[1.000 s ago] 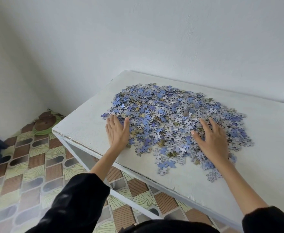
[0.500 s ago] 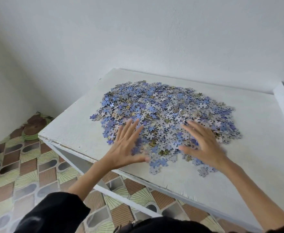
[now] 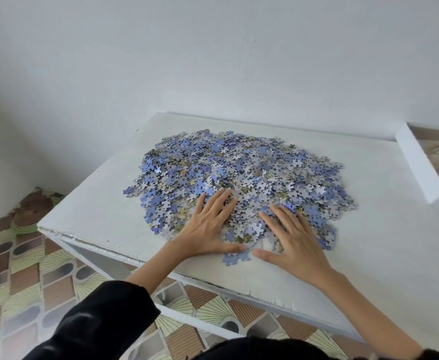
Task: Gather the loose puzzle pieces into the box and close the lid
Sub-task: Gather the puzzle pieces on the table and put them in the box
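White table filled the corner, the wide pile of pieces spread over its middle and the box well off to the right, nearer the right hand than the left hand, both flat, fingers spread, gripping nothing, on the pile's near edge.
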`<action>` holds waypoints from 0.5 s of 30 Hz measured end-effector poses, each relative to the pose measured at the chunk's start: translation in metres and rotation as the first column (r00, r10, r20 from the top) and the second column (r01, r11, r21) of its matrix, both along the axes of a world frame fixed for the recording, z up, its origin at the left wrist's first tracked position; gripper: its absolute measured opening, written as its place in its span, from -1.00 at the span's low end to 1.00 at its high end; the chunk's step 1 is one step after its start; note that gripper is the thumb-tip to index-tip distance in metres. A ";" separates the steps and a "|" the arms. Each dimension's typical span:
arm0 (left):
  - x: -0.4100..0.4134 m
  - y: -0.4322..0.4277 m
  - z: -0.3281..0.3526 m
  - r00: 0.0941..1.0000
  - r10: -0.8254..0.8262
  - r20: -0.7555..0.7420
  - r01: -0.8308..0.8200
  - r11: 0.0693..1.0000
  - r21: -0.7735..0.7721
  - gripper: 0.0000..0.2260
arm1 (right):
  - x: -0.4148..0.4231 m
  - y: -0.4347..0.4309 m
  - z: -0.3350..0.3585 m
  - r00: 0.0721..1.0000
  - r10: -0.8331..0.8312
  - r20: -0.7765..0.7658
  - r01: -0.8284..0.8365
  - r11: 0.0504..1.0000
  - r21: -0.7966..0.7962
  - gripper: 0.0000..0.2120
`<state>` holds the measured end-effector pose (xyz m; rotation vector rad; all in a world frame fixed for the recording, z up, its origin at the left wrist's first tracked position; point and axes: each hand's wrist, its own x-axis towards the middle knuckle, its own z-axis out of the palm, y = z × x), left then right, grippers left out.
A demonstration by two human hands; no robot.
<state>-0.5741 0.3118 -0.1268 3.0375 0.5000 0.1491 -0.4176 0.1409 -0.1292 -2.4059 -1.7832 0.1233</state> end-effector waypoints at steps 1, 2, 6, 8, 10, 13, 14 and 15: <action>0.002 0.001 0.000 1.000 0.005 0.011 -0.005 1.000 -0.001 -0.03 | 0.000 0.003 0.000 1.000 -0.009 0.010 0.009 1.000 0.006 -0.13; 0.004 0.002 0.000 1.000 0.010 0.024 -0.010 1.000 -0.006 -0.06 | 0.001 0.006 0.000 1.000 -0.018 0.022 0.018 1.000 0.011 -0.12; 0.007 0.002 0.002 0.996 0.035 0.086 -0.029 0.997 -0.073 -0.18 | 0.002 0.016 0.004 0.998 -0.060 0.007 0.060 0.997 0.058 -0.13; 0.006 0.000 0.008 0.985 0.050 0.163 -0.034 0.995 -0.095 -0.25 | 0.001 0.016 0.008 0.997 -0.072 -0.008 0.072 0.993 0.097 -0.19; 0.000 0.003 0.016 0.951 0.073 0.301 -0.040 0.993 -0.115 -0.34 | -0.005 0.014 0.010 0.997 -0.065 -0.036 0.069 0.986 0.150 -0.26; -0.017 0.026 0.027 0.808 0.210 0.550 -0.143 0.976 -0.163 -0.52 | -0.022 0.014 0.010 0.994 0.021 -0.112 0.004 0.976 0.216 -0.32; -0.024 0.040 0.029 0.753 0.296 0.588 -0.214 0.955 -0.208 -0.59 | -0.029 0.015 0.011 0.989 0.058 -0.138 -0.028 0.977 0.209 -0.31; -0.033 0.056 0.029 0.704 0.395 0.591 -0.293 0.919 -0.265 -0.65 | -0.036 0.018 0.011 0.983 0.093 -0.158 -0.063 0.980 0.190 -0.30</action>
